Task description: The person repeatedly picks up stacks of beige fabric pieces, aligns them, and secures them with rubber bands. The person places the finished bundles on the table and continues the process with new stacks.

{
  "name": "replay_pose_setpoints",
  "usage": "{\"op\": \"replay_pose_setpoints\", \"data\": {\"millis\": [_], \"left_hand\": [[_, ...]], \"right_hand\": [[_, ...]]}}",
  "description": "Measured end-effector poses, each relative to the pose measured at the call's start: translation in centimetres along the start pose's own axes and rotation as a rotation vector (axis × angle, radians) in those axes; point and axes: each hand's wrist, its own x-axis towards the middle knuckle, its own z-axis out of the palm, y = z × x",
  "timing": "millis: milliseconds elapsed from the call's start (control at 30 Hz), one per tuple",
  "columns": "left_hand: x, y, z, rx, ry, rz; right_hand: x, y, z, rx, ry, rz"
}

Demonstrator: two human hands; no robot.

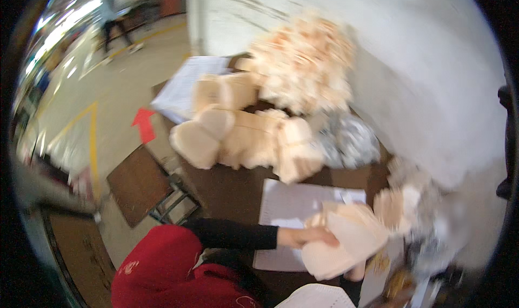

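A loose stack of pale peach, rounded flat pieces (354,235), thin like cut fabric or padding, is held tilted over the table's near right part. My left hand (313,236) comes in from the left in a black sleeve and is closed on the stack's left edge. From below, my right hand (355,272) reaches under the stack's near edge and holds it there; its fingers are mostly hidden. White printed sheets (282,205) lie beneath the stack. Just right of it sits a smaller bunch of similar pieces (390,209).
Across the dark brown table (216,192) lie tied bundles of peach pieces (248,138). A big heap (303,62) leans by the white wall (432,81). Clear plastic bags (348,140) and papers (186,84) lie nearby. Left stands a brown stool (139,185); a person (111,19) is farther off.
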Motion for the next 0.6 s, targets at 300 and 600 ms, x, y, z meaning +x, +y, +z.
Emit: {"op": "replay_pose_setpoints", "data": {"millis": [300, 600], "left_hand": [[-1.3, 5.9, 0.3, -0.315, -0.053, 0.365], [-1.6, 6.4, 2.2, 0.377, 0.143, 0.073]], "right_hand": [[2.0, -4.8, -6.7, 0.450, -0.544, -0.035], [4.1, -9.5, -11.4, -0.229, -0.856, -0.641]]}}
